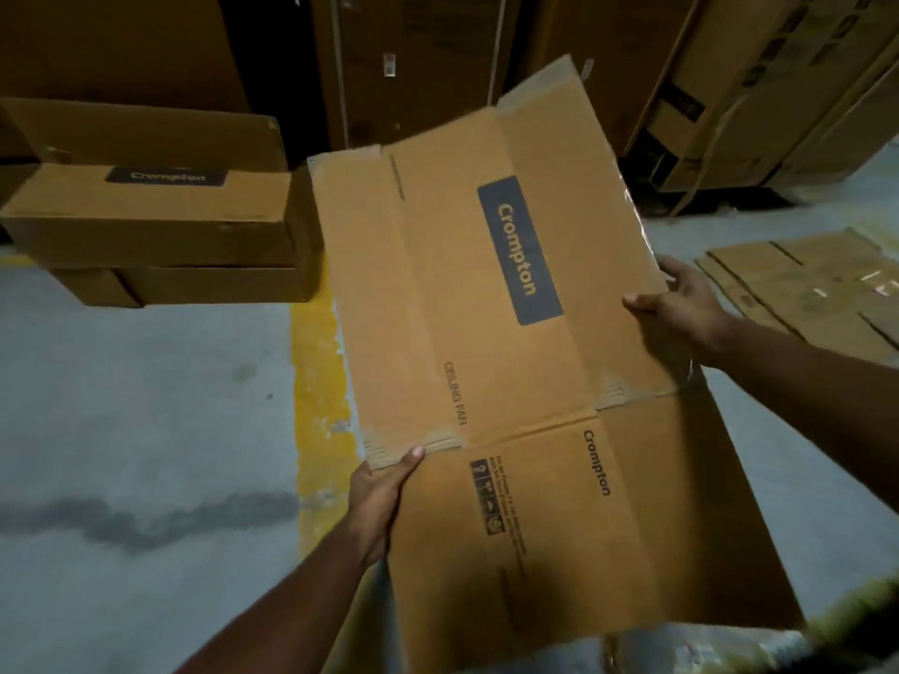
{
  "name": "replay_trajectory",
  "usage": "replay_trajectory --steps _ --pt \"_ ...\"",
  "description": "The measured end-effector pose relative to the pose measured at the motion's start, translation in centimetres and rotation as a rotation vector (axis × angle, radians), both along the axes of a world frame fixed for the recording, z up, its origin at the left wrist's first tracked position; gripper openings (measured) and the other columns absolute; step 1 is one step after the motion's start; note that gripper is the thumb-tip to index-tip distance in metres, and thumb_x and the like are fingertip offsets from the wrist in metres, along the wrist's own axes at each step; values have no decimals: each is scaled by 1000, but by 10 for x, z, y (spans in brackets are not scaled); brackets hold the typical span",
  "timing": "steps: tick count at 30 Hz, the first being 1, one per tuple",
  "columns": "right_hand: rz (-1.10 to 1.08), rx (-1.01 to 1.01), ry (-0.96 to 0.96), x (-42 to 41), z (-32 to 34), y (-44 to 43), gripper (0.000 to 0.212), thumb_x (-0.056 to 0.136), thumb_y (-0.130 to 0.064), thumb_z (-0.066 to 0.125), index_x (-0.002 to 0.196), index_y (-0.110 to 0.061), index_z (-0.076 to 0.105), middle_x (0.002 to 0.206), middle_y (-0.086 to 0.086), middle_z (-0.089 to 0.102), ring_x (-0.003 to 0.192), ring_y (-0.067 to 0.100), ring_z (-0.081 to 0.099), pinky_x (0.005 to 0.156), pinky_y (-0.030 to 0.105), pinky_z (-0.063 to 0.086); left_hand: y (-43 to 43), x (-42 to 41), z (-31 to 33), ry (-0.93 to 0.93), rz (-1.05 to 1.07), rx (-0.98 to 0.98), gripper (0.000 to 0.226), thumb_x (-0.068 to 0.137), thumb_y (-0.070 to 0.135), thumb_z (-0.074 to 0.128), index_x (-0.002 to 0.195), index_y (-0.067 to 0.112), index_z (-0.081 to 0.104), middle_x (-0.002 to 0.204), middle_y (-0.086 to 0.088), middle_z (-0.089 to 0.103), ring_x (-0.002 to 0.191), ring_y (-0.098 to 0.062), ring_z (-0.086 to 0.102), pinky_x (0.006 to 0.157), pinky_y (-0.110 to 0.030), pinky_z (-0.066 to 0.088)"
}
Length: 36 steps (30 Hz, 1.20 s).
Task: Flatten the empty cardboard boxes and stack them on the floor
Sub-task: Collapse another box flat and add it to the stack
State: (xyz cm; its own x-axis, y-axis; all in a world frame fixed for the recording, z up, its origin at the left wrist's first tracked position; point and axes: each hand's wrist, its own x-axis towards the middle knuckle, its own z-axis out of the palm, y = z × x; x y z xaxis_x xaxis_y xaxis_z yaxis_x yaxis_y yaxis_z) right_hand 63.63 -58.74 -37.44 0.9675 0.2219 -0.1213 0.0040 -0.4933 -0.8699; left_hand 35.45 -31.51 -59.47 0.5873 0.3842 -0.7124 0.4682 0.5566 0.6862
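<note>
A flattened brown Crompton cardboard box (486, 342) is held up in front of me above the floor, its flaps spread. My left hand (382, 493) grips its left edge near a fold, thumb on top. My right hand (681, 304) grips its right edge, thumb on the printed face and fingers behind. Flattened cardboard (802, 289) lies on the grey floor at the right. Unflattened Crompton boxes (155, 211) are stacked at the left, one on top of others.
Tall cartons (729, 90) lean against the back and right. More large cartons (121, 51) stand at the back left. A worn yellow line (318, 381) runs across the concrete floor (146, 430) under the held box.
</note>
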Motion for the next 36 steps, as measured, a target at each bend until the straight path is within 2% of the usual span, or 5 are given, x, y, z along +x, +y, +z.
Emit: replay_trajectory --steps 4,10,15,23,36 --pt "-64 -100 -32 18 -88 -13 55 95 -5 75 145 -10 55 133 16 68 114 37 69 94 52 61 -24 19 -22 51 53 192 116 76 42 94 165 12 26 159 -16 47 141 -36 51 114 -46 46" --pt "-70 -287 32 35 -181 -9 56 96 -17 76 148 -18 55 137 11 68 120 35 66 106 57 55 -48 22 -92 99 81 290 61 83 37 88 136 25 59 131 -1 67 126 -31 63 109 -40 50" --pt "-55 -426 65 52 -239 1 59 94 -20 78 148 -16 54 139 14 67 124 40 64 110 57 51 -58 25 -188 242 45 358 98 66 77 70 145 21 57 139 -9 68 128 -35 63 110 -52 52" --pt "-105 -665 89 60 -313 -14 59 97 -11 73 149 -13 47 142 20 60 130 45 57 112 58 48 -54 43 -167 554 -153 583 68 93 61 68 148 26 52 168 -10 21 147 -41 26 116 -55 31" --pt "455 -1093 226 -60 -373 0 96 91 -88 34 161 -50 -19 170 1 -33 157 49 -16 114 81 19 -54 64 -187 584 -219 611 69 93 72 57 151 41 34 161 -11 21 140 -44 32 115 -68 30"
